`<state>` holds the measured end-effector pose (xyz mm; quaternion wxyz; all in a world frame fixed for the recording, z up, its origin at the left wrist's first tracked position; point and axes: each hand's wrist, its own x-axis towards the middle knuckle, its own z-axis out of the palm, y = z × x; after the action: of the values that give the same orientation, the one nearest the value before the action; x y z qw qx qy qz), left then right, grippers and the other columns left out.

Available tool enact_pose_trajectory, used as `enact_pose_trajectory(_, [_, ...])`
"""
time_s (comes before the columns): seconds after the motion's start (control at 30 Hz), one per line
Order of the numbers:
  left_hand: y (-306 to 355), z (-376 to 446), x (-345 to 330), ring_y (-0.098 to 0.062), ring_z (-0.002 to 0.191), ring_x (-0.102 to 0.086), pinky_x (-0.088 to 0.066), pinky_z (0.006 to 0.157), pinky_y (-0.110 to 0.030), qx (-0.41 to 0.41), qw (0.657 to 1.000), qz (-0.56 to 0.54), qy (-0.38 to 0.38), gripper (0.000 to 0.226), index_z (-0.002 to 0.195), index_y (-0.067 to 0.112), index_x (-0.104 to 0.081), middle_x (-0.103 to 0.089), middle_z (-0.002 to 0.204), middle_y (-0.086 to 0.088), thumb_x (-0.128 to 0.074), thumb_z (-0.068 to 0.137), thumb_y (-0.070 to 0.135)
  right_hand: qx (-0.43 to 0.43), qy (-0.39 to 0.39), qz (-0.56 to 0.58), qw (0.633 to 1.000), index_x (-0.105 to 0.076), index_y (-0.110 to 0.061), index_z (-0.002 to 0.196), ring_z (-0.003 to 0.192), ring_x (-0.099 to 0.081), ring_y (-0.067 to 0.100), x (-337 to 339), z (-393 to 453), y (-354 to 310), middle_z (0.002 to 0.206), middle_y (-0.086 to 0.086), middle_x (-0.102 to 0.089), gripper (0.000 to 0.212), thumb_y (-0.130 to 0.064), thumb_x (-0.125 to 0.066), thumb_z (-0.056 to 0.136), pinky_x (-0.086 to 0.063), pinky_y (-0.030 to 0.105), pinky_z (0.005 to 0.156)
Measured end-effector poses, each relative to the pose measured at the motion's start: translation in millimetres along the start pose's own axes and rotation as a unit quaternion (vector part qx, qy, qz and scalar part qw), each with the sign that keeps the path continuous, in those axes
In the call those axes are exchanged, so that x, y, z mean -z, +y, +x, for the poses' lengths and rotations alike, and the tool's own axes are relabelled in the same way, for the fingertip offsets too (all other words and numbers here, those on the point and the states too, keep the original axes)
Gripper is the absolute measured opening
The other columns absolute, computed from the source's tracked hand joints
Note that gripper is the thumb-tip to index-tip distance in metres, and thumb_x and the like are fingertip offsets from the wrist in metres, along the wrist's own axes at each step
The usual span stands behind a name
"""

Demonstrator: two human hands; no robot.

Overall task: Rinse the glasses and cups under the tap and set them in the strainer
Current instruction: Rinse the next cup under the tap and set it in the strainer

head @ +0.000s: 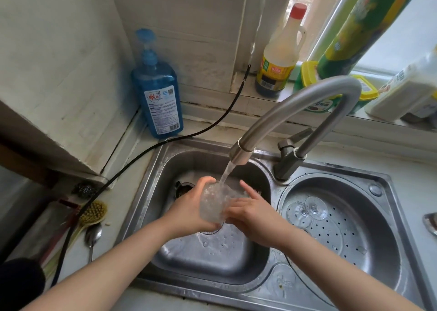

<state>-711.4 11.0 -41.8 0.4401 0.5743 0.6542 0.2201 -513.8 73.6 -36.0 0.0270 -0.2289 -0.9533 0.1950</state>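
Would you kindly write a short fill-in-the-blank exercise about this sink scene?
1. The left hand grips a clear ____ under the tap.
2. Water from the tap is ____.
3. The stemmed glasses in the strainer number ____.
4. The soap bottle is coloured ____.

Missing words: glass; running; two; blue
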Motion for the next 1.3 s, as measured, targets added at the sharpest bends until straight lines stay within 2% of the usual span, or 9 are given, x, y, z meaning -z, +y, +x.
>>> enact_pose_trajectory(0.2, [-11, -5, 7, -0.014, 0.107, -0.063, -0.053, 0.091, -0.034, 0.096, 0.961, -0.200, -0.166, 0.082, 0.124, 0.036, -0.046, -0.062, 0.119, 0.003, -0.076, 0.055, 0.069, -0.117, -0.047, 0.477, 0.870, -0.067, -0.011, 0.105, 0.093, -0.062, 0.008, 21, -2, -5, 0.093, -0.001, -0.066, 0.016, -0.006, -0.063, 0.090, -0.045, 0.021, 0.092])
enact_pose_trajectory(0.43, [13, -6, -3, -0.013, 0.057, -0.051, -0.043, 0.063, -0.020, 0.023, 0.968, -0.247, 0.042, 0.068, 0.070, -0.005, -0.059, -0.055, 0.058, -0.003, -0.062, 0.078, 0.063, -0.220, 0.017, 0.720, 0.658, -0.060, -0.002, 0.108, 0.086, -0.061, 0.014, 6, 13, -2, 0.092, 0.004, -0.065, 0.029, -0.008, -0.056, 0.079, -0.049, 0.024, 0.079])
enact_pose_trajectory(0.53, [30, 0, 2, -0.012, 0.043, -0.044, -0.041, 0.051, -0.021, 0.038, 0.955, -0.283, 0.077, 0.046, 0.053, 0.014, -0.056, -0.045, 0.045, -0.001, -0.058, 0.085, 0.047, -0.220, 0.058, 0.765, 0.602, -0.061, -0.005, 0.113, 0.091, -0.062, 0.018, 7, 23, -10, 0.099, 0.007, -0.065, 0.030, -0.014, -0.056, 0.085, -0.048, 0.028, 0.081])
enact_pose_trajectory(0.7, [35, 22, -16, -0.016, 0.056, -0.057, -0.047, 0.060, -0.032, 0.105, 0.939, -0.213, 0.249, 0.044, 0.069, 0.015, -0.068, -0.060, 0.056, 0.000, -0.046, 0.098, 0.040, -0.296, 0.205, 0.310, 0.880, -0.059, -0.020, 0.118, 0.101, -0.059, 0.011, 2, 46, -51, 0.111, -0.003, -0.063, 0.031, -0.037, -0.040, 0.101, -0.050, 0.033, 0.085])
enact_pose_trajectory(0.77, [36, 25, -21, -0.023, 0.073, -0.065, -0.051, 0.072, -0.036, 0.125, 0.927, -0.196, 0.294, 0.048, 0.079, 0.008, -0.071, -0.069, 0.072, -0.008, -0.040, 0.100, 0.039, -0.269, 0.191, 0.119, 0.937, -0.053, -0.023, 0.125, 0.103, -0.056, 0.014, -1, 50, -57, 0.117, -0.003, -0.058, 0.037, -0.039, -0.029, 0.102, -0.048, 0.034, 0.081])
enact_pose_trajectory(0.9, [34, 20, -19, -0.025, 0.067, -0.060, -0.047, 0.068, -0.036, 0.104, 0.926, -0.204, 0.299, 0.048, 0.069, 0.004, -0.066, -0.064, 0.065, -0.011, -0.043, 0.100, 0.032, -0.297, 0.092, 0.308, 0.899, -0.059, -0.019, 0.116, 0.105, -0.059, 0.022, 4, 61, -38, 0.114, 0.005, -0.063, 0.038, -0.041, -0.031, 0.102, -0.049, 0.042, 0.090])
enact_pose_trajectory(1.03, [38, 17, -16, -0.019, 0.058, -0.047, -0.042, 0.061, -0.034, 0.097, 0.920, -0.249, 0.287, 0.050, 0.057, 0.003, -0.051, -0.049, 0.055, -0.015, -0.046, 0.096, 0.035, -0.450, 0.082, 0.632, 0.626, -0.064, -0.010, 0.104, 0.088, -0.069, 0.027, 12, 67, -26, 0.096, 0.010, -0.069, 0.029, -0.032, -0.046, 0.099, -0.055, 0.044, 0.086])
enact_pose_trajectory(1.17, [33, 26, -12, -0.039, 0.063, -0.053, -0.044, 0.063, -0.038, 0.132, 0.909, -0.212, 0.333, 0.052, 0.053, 0.005, -0.052, -0.057, 0.059, -0.021, -0.044, 0.088, 0.043, -0.322, 0.163, 0.324, 0.875, -0.053, -0.017, 0.116, 0.097, -0.060, 0.020, -4, 60, -49, 0.109, 0.005, -0.061, 0.041, -0.049, -0.035, 0.096, -0.051, 0.044, 0.086])
enact_pose_trajectory(1.3, [31, 25, -7, -0.025, 0.061, -0.051, -0.043, 0.062, -0.035, 0.123, 0.918, -0.253, 0.278, 0.048, 0.060, 0.004, -0.061, -0.055, 0.055, -0.007, -0.044, 0.078, 0.046, -0.290, 0.153, 0.373, 0.868, -0.058, -0.016, 0.108, 0.091, -0.059, 0.013, -4, 63, -39, 0.102, 0.001, -0.062, 0.045, -0.055, -0.042, 0.090, -0.048, 0.031, 0.077])
